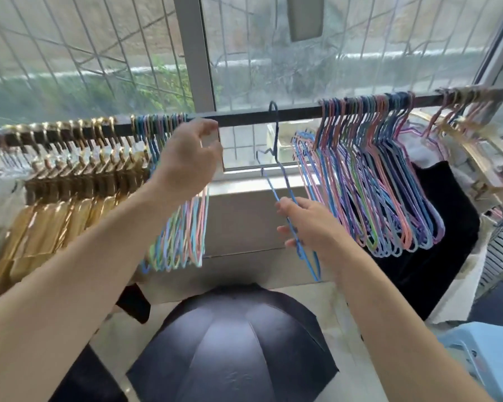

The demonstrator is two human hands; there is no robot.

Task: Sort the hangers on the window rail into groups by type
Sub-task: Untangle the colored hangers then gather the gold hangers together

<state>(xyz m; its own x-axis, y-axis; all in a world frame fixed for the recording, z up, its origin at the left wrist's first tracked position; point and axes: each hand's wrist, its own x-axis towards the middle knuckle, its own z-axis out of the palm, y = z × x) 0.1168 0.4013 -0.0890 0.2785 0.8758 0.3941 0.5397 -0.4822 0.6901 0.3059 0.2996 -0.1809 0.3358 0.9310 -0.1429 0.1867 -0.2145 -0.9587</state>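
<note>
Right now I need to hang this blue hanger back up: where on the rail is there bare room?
The rail is bare between the left hand by the small pastel bunch and the big pastel bunch; only the blue hanger held by the right hand hooks there. A short gap shows far right. The gold hangers crowd the left.
</note>
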